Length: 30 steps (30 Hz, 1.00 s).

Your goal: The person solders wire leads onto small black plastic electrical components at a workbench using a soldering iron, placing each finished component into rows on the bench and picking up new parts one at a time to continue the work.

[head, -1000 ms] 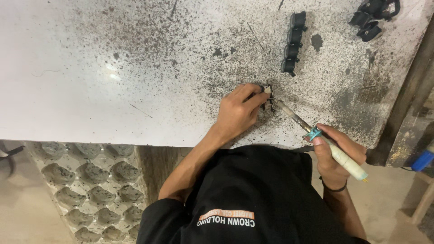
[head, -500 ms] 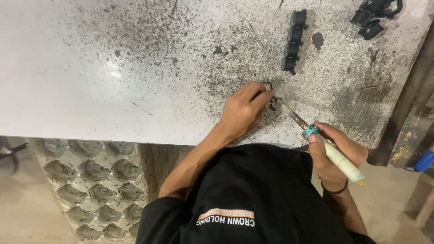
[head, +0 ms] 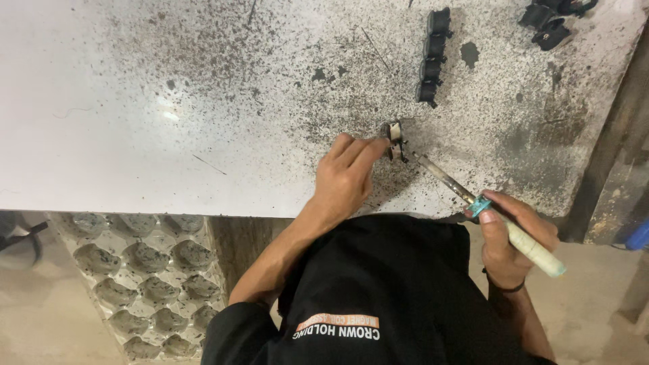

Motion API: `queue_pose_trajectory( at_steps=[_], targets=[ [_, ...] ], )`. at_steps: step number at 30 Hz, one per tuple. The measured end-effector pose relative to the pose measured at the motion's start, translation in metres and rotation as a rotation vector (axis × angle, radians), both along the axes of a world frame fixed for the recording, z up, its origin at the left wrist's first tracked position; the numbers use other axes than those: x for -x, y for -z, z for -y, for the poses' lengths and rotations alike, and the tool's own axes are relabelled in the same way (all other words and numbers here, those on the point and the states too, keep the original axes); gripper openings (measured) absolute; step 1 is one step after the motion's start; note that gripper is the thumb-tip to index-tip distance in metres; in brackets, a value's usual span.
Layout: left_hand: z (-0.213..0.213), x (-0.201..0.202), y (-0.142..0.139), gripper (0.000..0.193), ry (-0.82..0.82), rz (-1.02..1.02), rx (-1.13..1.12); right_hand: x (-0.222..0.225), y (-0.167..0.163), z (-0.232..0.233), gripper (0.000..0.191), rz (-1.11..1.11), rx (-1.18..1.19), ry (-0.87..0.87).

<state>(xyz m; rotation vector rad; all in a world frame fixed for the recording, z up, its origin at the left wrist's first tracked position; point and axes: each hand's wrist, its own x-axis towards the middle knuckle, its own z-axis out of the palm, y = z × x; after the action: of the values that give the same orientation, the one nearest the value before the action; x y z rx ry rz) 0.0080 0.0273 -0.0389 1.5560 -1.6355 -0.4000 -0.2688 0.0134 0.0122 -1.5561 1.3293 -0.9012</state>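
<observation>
My left hand rests on the speckled white worktop, and its fingertips pinch a small metal part that stands on the surface. My right hand is off the table's near edge. It grips the pale handle of a soldering iron with a teal collar. The iron's thin metal shaft slants up and to the left, and its tip touches the small part beside my left fingertips.
A row of small black components lies beyond the part, with more black pieces at the far right corner. The worktop is scorched dark around the work spot. A dimpled grey tray sits below the table's near edge. A blue object stands at the right.
My left fingers have shifted back slightly, so more of the metal part shows. The soldering iron and my right hand have barely moved.
</observation>
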Motion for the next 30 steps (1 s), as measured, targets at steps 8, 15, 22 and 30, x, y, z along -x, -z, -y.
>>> queue_pose_trajectory(
  at_steps=[8, 15, 22, 30],
  targets=[
    [-0.011, 0.018, 0.013, 0.032, 0.014, -0.143, -0.153, 0.008, 0.01, -0.015, 0.038, -0.07, 0.058, -0.026],
    [-0.005, 0.017, 0.015, 0.024, 0.04, -0.097, -0.076, 0.004, 0.006, -0.012, 0.039, -0.133, 0.057, -0.035],
    [-0.001, 0.016, 0.012, 0.035, 0.076, -0.047, -0.091, -0.005, -0.002, -0.007, 0.034, -0.193, 0.086, -0.067],
    [-0.001, 0.018, 0.004, 0.04, 0.107, -0.053, -0.103, -0.011, -0.01, -0.006, 0.03, -0.214, 0.094, -0.095]
  ],
)
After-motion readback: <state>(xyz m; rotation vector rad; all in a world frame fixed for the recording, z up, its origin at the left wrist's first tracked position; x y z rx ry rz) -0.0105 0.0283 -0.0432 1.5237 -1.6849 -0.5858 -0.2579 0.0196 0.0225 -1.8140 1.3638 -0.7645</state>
